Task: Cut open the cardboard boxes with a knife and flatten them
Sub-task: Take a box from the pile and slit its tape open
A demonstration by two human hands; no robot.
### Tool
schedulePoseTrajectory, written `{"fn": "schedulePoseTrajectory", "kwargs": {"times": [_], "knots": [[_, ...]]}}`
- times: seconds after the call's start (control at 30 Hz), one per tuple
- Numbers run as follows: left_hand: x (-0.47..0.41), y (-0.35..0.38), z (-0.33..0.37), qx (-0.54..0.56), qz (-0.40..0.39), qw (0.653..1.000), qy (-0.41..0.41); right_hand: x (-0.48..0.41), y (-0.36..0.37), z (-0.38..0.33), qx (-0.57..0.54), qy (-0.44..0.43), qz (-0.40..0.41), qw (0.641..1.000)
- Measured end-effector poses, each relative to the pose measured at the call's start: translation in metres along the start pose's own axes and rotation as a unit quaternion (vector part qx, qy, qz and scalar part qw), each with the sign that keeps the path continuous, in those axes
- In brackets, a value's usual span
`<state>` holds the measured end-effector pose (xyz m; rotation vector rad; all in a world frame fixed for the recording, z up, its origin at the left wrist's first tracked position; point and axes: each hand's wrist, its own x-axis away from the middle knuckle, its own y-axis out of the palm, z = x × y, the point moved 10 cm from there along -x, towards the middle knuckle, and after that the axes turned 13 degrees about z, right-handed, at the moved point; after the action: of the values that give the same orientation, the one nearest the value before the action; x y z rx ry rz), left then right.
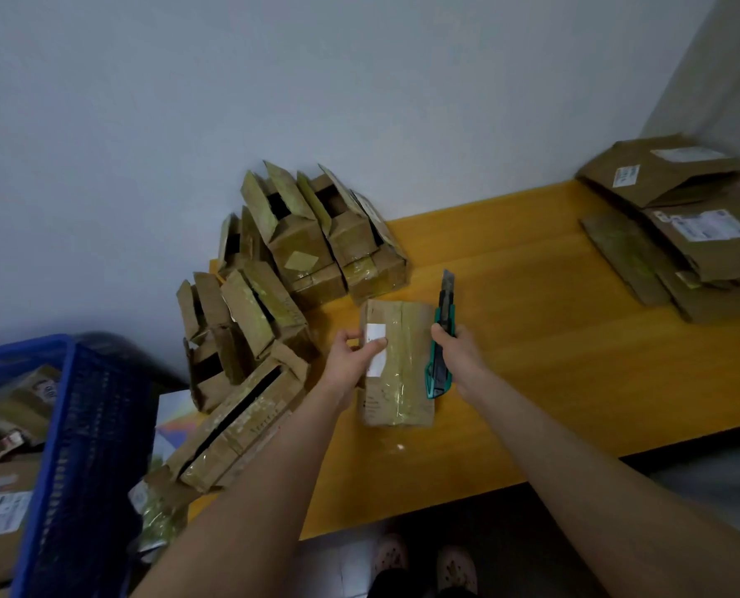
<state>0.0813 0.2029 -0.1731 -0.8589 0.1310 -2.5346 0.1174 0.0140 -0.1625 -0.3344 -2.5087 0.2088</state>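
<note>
A taped brown cardboard box (403, 364) with a white label lies on the yellow table (554, 338) in front of me. My left hand (351, 351) grips its left edge, thumb over the label. My right hand (456, 351) holds a green utility knife (441, 338) just to the right of the box, its blade out and pointing away from me. A heap of cut-open boxes (273, 295) with raised flaps leans against the wall at the table's left end. Flattened boxes (683, 226) are stacked at the far right.
A blue plastic crate (79, 446) stands at the left beside more cardboard parcels (1, 489). The grey wall runs behind the table. My feet in light shoes (424, 563) show below the table's near edge.
</note>
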Motion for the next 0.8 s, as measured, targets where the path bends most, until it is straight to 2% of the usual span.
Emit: {"fn": "schedulePoseTrajectory", "kwargs": {"times": [0.1, 0.2, 0.33, 0.47, 0.63, 0.7, 0.8], "knots": [[0.005, -0.003, 0.004, 0.001, -0.015, 1.000, 0.004, 0.004, -0.001, -0.012, 0.017, -0.025, -0.008, 1.000], [0.009, -0.005, 0.000, 0.008, -0.035, 0.999, -0.032, 0.011, 0.000, -0.024, 0.034, -0.052, -0.028, 0.998], [0.012, -0.011, 0.001, 0.035, -0.014, 0.998, -0.042, 0.016, -0.008, -0.023, 0.024, -0.048, -0.024, 0.998], [0.015, -0.012, 0.005, 0.048, 0.007, 0.998, -0.027, 0.019, -0.031, -0.021, 0.107, -0.117, 0.047, 0.986], [0.018, -0.009, 0.004, 0.059, 0.017, 0.998, -0.020, 0.041, -0.029, -0.017, 0.165, -0.158, 0.017, 0.973], [0.018, -0.008, 0.004, 0.056, 0.021, 0.998, -0.016, 0.050, -0.024, -0.020, 0.215, -0.192, 0.006, 0.958], [0.017, -0.007, 0.006, 0.047, 0.027, 0.998, -0.009, 0.066, -0.018, -0.031, 0.309, -0.274, -0.006, 0.911]]}}
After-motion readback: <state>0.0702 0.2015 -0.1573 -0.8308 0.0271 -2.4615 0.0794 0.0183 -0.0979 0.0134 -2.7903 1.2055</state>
